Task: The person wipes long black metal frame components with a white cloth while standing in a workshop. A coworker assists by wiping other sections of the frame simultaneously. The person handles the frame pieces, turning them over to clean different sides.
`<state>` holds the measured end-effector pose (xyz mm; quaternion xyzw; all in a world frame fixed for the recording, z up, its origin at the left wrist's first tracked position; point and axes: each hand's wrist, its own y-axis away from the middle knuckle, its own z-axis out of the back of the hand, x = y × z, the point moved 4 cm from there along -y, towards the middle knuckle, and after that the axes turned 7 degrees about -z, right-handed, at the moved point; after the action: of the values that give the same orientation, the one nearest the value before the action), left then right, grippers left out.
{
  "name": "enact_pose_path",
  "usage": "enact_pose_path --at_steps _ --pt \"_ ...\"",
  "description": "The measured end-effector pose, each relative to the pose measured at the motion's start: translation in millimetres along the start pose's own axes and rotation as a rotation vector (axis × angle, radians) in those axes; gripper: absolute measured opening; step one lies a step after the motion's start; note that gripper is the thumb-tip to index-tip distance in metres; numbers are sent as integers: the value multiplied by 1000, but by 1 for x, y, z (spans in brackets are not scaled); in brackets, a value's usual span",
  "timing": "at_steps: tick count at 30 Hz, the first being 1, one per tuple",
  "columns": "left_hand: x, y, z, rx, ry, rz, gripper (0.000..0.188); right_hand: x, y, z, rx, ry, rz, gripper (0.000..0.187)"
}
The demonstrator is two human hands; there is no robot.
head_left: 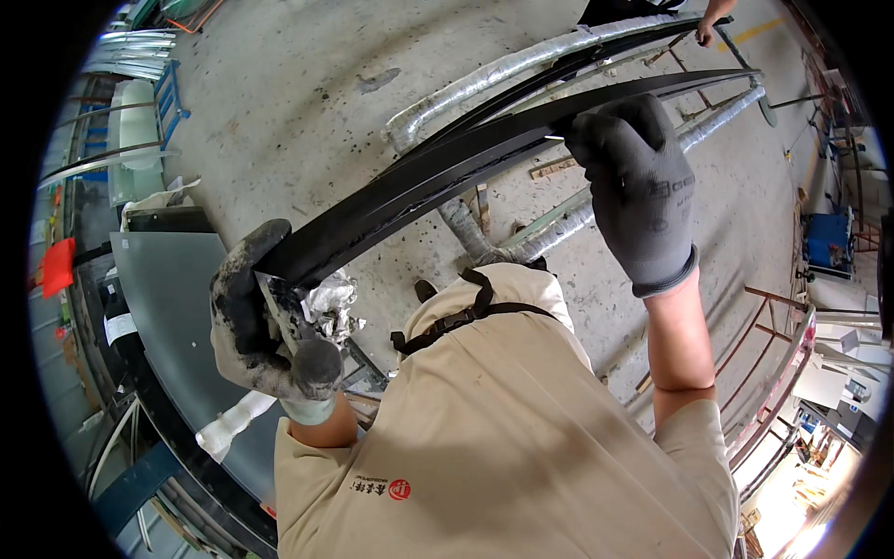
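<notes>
A long black metal profile bar (400,186) runs from my left hand up to the far right. My gloved left hand (237,326) is closed around its near end, with the thumb below and the fingers over the top; a grey, scuffed flat face (284,312) shows between them. Against the bar's nearer edge, farther along, my gloved right hand (638,172) is curled into a fist. A thin white tip (553,138) pokes out by its fingers; what it belongs to is hidden.
Wrapped, silvery stand rails (503,79) lie under and beyond the bar. Another person's hand (708,33) touches the far end of a second dark bar. Crumpled silvery wrap (331,307) hangs near my left hand. A large grey panel (177,317) stands at left, a rusty frame (759,340) at right.
</notes>
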<state>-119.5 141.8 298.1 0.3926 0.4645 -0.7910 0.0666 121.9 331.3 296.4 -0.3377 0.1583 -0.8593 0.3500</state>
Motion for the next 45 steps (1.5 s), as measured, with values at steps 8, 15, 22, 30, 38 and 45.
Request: enact_pose_path --at_steps 8,15,22,30,38,45 --pt "1 0 2 5 43 -2 94 16 0 -5 -12 49 130 31" --pt "-6 -8 3 115 -109 -114 82 5 1 -2 4 71 219 23" --pt "-12 -14 6 157 57 77 82 25 -7 5 86 42 276 27" --pt "-13 -13 -4 155 47 70 88 24 0 2 117 -22 226 24" --pt "13 -1 9 164 -37 71 81 52 -3 -10 112 -32 289 24" --pt "2 -12 -8 140 118 -175 70 23 4 -7 12 84 141 27"
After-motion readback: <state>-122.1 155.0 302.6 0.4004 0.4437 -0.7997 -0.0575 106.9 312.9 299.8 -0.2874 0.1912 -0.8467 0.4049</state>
